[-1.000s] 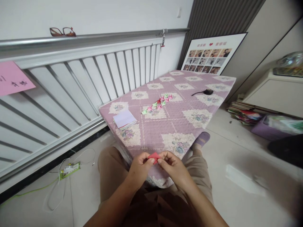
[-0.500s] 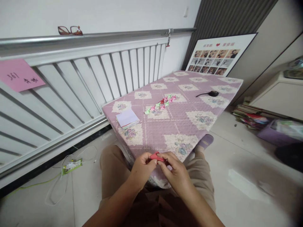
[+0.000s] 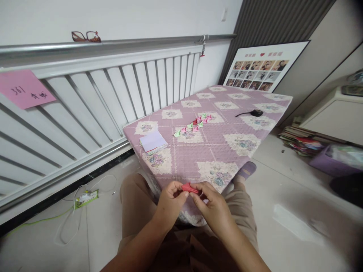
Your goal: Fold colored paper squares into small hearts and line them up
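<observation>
Floral tablecloth [image 3: 210, 147] fills the middle, left hand [image 3: 169, 203] and right hand [image 3: 212, 200] at its near end. Lavender-topped square paper stack [image 3: 153, 142] lies on it at left, folded pink, green and red paper pieces [image 3: 190, 125] farther right. Red folded paper [image 3: 188, 187] near centre, thumbs and fingers of both hands pinching it.

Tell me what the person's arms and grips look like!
The left forearm and right forearm are bare, with no sleeves showing. Each grip is an ordinary hand with fingers and a thumb. The left grip and right grip wear no gloves, and I can't see any watch.
</observation>
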{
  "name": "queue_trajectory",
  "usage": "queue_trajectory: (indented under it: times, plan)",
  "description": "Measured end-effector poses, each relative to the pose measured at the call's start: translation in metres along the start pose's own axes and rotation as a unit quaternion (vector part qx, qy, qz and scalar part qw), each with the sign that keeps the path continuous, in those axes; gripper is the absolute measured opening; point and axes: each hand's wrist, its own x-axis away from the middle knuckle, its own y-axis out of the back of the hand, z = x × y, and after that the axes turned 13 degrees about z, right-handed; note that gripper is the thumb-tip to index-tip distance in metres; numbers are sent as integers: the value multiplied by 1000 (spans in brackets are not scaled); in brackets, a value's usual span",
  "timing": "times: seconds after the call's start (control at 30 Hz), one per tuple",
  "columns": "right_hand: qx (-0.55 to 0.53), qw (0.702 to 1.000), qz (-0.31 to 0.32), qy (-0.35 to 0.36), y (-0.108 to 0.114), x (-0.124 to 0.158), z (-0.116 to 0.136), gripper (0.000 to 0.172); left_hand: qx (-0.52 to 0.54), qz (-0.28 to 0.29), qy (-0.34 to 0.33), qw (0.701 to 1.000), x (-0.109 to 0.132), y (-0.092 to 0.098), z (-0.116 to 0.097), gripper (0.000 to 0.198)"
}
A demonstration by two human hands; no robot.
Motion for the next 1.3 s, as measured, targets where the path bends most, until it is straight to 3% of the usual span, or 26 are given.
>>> queue_trajectory:
  times: [0.3,0.4,0.5,0.67,1.07,1.3]
  plan:
    - [-6,1000,17,-1,5,-2,7,12,-105,-28,-16,994,2,0,2,6]
    - [13,1000,16,10,5,-1,7,12,-156,-35,-37,986,1,3,1,16]
    - [33,999,21,20,7,0,4,12,-248,-5,-93,964,0,8,-4,30]
    - [43,998,37,30,10,0,1,12,-340,63,-140,928,-4,15,-15,15]
    - [70,995,48,48,16,0,-2,14,-303,54,-122,944,-5,16,-18,11]
    - [67,995,74,26,11,-1,-11,15,-270,122,-58,953,-17,18,-10,10]
